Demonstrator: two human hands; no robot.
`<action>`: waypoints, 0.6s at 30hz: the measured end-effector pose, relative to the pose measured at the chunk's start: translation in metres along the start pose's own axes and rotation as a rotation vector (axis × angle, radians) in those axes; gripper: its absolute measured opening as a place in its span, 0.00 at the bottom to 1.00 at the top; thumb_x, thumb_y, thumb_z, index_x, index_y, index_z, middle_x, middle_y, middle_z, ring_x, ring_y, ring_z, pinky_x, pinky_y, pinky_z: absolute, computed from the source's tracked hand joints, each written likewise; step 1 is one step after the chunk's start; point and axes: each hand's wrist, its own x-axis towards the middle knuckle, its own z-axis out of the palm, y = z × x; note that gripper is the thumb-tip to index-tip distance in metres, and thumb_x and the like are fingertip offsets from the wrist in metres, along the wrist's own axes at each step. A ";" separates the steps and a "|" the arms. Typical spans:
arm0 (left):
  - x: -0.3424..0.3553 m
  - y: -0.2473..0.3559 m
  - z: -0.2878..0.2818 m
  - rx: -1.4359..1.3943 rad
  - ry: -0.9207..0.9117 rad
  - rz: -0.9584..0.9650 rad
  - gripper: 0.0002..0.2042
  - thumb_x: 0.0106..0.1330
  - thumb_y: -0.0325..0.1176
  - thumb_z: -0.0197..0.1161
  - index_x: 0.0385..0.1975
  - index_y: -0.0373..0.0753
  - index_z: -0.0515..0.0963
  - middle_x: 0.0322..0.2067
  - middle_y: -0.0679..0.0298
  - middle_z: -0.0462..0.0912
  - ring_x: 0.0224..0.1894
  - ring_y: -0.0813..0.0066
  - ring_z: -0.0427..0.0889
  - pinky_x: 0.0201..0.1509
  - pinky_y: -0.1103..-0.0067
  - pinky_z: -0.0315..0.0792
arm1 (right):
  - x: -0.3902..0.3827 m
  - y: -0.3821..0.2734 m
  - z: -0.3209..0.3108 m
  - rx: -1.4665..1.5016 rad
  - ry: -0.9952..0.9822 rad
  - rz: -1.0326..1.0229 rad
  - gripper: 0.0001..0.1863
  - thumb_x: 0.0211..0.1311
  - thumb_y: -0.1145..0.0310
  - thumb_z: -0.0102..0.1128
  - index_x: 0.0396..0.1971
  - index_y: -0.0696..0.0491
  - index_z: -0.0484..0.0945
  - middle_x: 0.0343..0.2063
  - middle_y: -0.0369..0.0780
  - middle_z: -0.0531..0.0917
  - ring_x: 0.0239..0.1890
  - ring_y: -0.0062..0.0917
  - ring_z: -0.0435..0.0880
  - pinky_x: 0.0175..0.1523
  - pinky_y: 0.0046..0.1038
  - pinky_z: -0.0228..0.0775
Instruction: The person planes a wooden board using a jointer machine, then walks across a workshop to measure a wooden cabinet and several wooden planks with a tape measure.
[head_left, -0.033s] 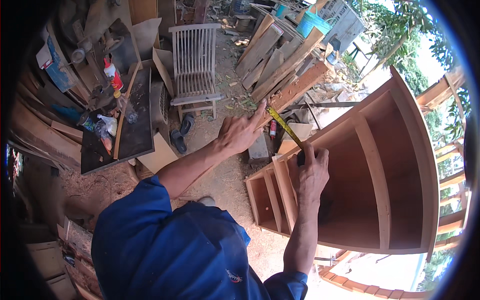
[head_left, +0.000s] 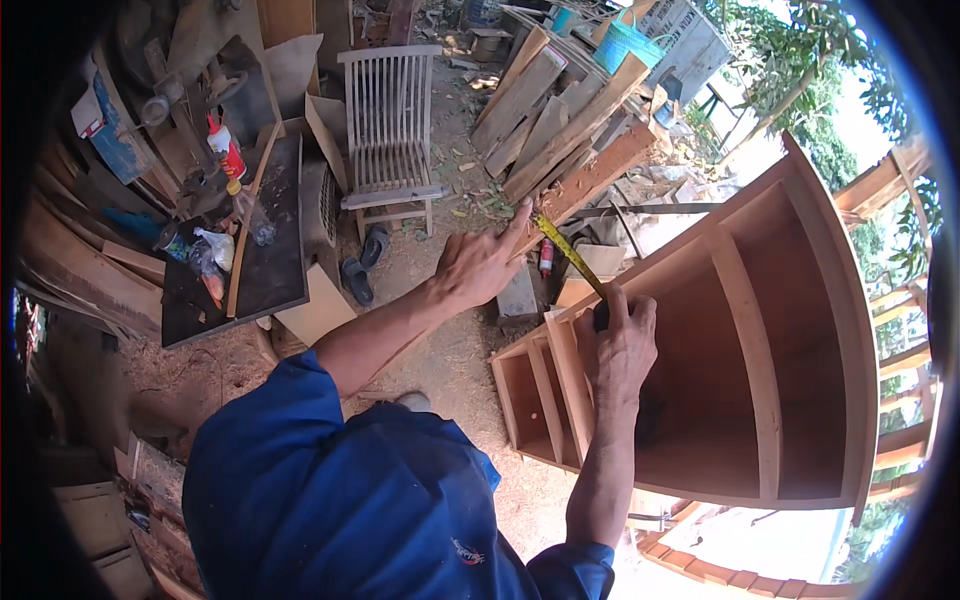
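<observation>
**Yellow tape measure (head_left: 572, 255) drawn out beside the wooden cabinet (head_left: 745, 330)**

The tape measure is found just to the left of the cabinet, with its blade pulled out in a slanting line. Its dark case is gripped by the right hand (head_left: 625, 345), whose fingers are closed around it in front of the cabinet's left part; whether the cabinet is touched by this hand cannot be told. The left hand (head_left: 475, 265) is placed farther to the left of the cabinet, with the index finger stretched to the blade's end, near a brown plank (head_left: 605, 172). Whether the end is pinched or only touched cannot be told. Well to the left of the cabinet, a slatted chair (head_left: 393, 125) and a pair of dark sandals (head_left: 357, 283) are seen; still farther left of it, a red-and-white bottle (head_left: 228, 155) is placed on a black table (head_left: 275, 270).
</observation>
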 end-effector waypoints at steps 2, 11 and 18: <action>-0.001 -0.004 0.004 0.009 -0.029 -0.014 0.44 0.60 0.41 0.65 0.71 0.37 0.45 0.27 0.49 0.82 0.24 0.54 0.82 0.26 0.64 0.75 | 0.000 -0.001 0.005 0.008 -0.017 0.005 0.20 0.49 0.64 0.66 0.45 0.44 0.77 0.36 0.41 0.73 0.39 0.37 0.79 0.36 0.39 0.76; -0.004 -0.023 0.016 0.019 -0.055 -0.028 0.44 0.60 0.42 0.65 0.72 0.38 0.44 0.25 0.51 0.81 0.23 0.57 0.81 0.26 0.64 0.75 | 0.002 -0.006 0.031 0.017 -0.058 0.012 0.20 0.47 0.64 0.66 0.44 0.45 0.77 0.36 0.43 0.72 0.39 0.38 0.78 0.36 0.40 0.76; 0.002 -0.032 0.037 -0.059 -0.099 -0.005 0.46 0.61 0.42 0.65 0.72 0.39 0.40 0.26 0.50 0.81 0.22 0.58 0.81 0.26 0.64 0.75 | -0.001 0.001 0.048 0.013 -0.075 0.063 0.20 0.49 0.65 0.65 0.45 0.46 0.76 0.36 0.43 0.73 0.38 0.39 0.79 0.37 0.41 0.76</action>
